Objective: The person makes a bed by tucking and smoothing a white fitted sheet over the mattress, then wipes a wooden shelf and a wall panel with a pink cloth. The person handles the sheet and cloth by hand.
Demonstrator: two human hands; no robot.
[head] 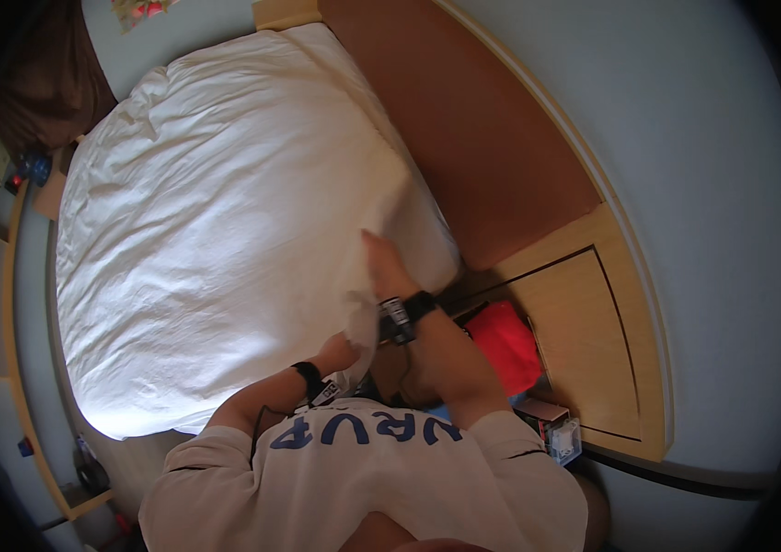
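Note:
A white sheet (225,207), wrinkled along its left side and smoother near the right edge, covers the bed in front of me. My left hand (339,352) is closed on a bunched fold of the sheet (361,321) at the bed's near edge. Farther forward, my right hand (385,265) is at the sheet near the bed's right corner. Motion blurs it, and its fingers cannot be made out clearly. Both wrists wear black straps with small devices.
A brown padded headboard panel (459,124) runs along the bed's right side. Beside it is a light wooden cabinet (590,345). Near my right arm are a red cloth item (506,348) and a clear plastic box (563,441). A brown curtain (52,83) hangs at far left.

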